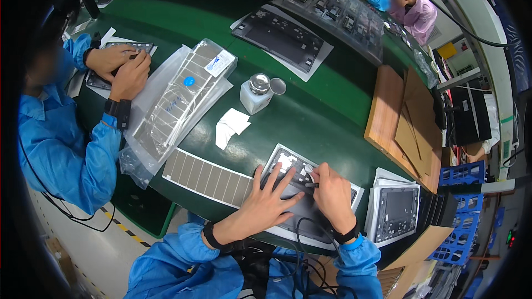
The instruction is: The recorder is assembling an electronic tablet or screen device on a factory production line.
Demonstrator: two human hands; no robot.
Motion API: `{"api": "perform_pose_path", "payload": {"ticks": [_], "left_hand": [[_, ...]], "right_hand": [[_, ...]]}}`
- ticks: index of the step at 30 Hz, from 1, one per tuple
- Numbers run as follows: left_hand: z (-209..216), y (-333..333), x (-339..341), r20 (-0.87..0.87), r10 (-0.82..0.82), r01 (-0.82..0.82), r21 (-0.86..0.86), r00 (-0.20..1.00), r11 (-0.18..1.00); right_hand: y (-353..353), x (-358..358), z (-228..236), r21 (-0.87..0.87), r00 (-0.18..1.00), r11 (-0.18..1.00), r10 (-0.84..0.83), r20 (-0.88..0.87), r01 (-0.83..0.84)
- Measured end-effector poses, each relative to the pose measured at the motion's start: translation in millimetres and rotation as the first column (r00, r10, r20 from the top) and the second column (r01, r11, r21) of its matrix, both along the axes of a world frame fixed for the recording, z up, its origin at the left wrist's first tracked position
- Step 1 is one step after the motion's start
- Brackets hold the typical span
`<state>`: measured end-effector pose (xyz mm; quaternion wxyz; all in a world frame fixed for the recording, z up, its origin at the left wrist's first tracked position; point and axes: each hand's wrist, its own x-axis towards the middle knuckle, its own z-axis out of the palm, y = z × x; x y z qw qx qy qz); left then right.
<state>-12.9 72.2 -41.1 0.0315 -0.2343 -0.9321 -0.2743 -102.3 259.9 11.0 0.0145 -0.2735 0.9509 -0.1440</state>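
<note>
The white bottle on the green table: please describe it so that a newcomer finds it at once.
On the green table, find the folded white sheet beyond the person's left hand. Just past it stands the squarish white bottle, set apart from its flat neighbours by its round metal top and open lid.

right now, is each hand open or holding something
Left hand: open, spread over the dark device housing.
Right hand: closed on a small dark tool.

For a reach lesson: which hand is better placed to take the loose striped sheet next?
Likely the left hand, spread beside the loose striped sheet; the right hand, farther off, apparently pinches a dark tool.
</note>
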Motion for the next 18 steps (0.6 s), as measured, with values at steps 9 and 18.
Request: {"api": "perform_pose_path", "payload": {"ticks": [9,18], "left_hand": [[1,0,-1,-0.010,0.004,-0.004,-0.006,1.000,1.000],[2,-5,10,-0.071,0.100,-0.093,0.090,0.993,0.992]], "right_hand": [[-2,-2,1,0.018,1.000,1.000,-0.003,-0.021,0.003],[6,35,24,-0.112,0.994,0.991,-0.079,-0.078,0.070]]}}
